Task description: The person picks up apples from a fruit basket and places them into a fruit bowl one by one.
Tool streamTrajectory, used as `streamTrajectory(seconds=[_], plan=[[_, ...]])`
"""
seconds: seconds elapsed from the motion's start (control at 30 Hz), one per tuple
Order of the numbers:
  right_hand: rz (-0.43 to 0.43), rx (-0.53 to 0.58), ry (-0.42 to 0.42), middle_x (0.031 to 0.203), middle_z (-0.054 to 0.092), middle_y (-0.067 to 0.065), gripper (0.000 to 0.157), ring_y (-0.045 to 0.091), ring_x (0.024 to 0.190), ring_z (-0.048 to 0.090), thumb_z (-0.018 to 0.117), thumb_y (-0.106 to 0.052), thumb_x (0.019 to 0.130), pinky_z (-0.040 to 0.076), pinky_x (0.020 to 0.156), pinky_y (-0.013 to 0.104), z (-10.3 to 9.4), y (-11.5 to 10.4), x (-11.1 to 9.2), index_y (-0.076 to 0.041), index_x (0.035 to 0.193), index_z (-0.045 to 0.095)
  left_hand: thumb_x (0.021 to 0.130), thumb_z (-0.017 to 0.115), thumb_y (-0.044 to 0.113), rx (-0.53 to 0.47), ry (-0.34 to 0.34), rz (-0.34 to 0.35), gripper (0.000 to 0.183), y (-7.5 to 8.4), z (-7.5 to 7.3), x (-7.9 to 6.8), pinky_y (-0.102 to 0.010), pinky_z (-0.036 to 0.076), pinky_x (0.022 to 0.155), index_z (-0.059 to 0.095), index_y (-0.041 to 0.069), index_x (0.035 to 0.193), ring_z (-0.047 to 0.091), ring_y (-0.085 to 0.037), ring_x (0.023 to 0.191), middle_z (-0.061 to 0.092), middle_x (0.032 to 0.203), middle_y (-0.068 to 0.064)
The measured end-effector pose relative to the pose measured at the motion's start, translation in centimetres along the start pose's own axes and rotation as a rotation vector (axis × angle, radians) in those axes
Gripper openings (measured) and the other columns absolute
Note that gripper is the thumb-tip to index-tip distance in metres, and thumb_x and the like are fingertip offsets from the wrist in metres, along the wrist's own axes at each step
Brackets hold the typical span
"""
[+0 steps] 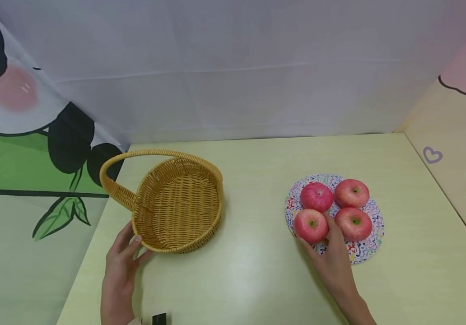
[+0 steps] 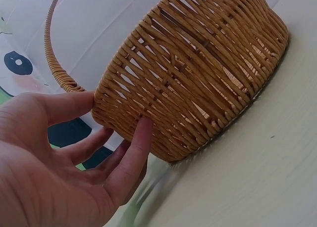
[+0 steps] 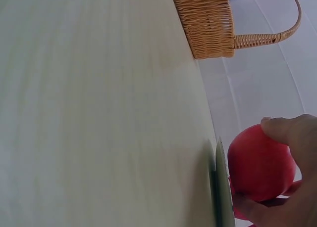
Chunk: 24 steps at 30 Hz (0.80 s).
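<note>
A round wicker basket [image 1: 176, 247] with a tall arched handle stands on the left part of the table. My left hand [image 1: 121, 268] is at its near left side, and in the left wrist view fairly straight fingers [image 2: 136, 153] touch the rim and the woven wall. On the right is a plate [image 1: 373, 239] with a colourful squiggle pattern, bearing several red apples [image 1: 352, 224]. My right hand [image 1: 332, 264] grips the front left apple [image 1: 311, 225], thumb on one side and fingers on the other. The right wrist view shows that apple [image 3: 260, 162] close to the plate's edge [image 3: 224, 187].
The pale table [image 1: 249, 271] lies between basket and plate. A white cloth wall [image 1: 257, 99] rises behind its far edge, with a cartoon-printed panel [image 1: 21, 158] on the left and a cream panel [image 1: 456, 180] on the right. A small black object [image 1: 159, 319] shows at the bottom edge.
</note>
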State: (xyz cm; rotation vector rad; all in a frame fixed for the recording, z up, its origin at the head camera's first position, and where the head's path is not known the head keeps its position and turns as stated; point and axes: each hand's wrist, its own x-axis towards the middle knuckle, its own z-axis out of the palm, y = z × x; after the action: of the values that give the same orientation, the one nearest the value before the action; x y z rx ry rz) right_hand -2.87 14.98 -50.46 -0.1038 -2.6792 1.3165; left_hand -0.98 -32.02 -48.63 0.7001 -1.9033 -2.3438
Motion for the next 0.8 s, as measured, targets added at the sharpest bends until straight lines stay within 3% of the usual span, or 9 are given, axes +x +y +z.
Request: streamTrajectory(seconds=[0.43, 0.8], plan=[[0.014, -0.015, -0.017, 0.155, 0.045, 0.022, 0.091, 0.039, 0.142, 0.045, 0.084, -0.016, 0.089, 0.041, 0.117, 0.063, 0.19, 0.47, 0.24, -0.002, 0.16, 0.031, 0.107, 0.058, 0.02, 0.02, 0.007, -0.018, 0.063, 0.13, 0.32, -0.04, -0.027, 0.062, 0.085, 0.033, 0.022, 0.165, 0.063, 0.002, 0.118, 0.039, 0.155, 0.01], [0.058, -0.036, -0.086, 0.161, 0.037, 0.022, 0.092, 0.041, 0.147, 0.039, 0.079, -0.025, 0.094, 0.038, 0.118, 0.066, -0.32, 0.0, 0.72, -0.004, 0.164, 0.022, 0.107, 0.058, 0.018, 0.008, -0.002, 0.001, 0.063, -0.08, 0.26, 0.03, -0.027, 0.063, 0.085, 0.032, 0.021, 0.165, 0.063, 0.002, 0.118, 0.04, 0.154, 0.011]])
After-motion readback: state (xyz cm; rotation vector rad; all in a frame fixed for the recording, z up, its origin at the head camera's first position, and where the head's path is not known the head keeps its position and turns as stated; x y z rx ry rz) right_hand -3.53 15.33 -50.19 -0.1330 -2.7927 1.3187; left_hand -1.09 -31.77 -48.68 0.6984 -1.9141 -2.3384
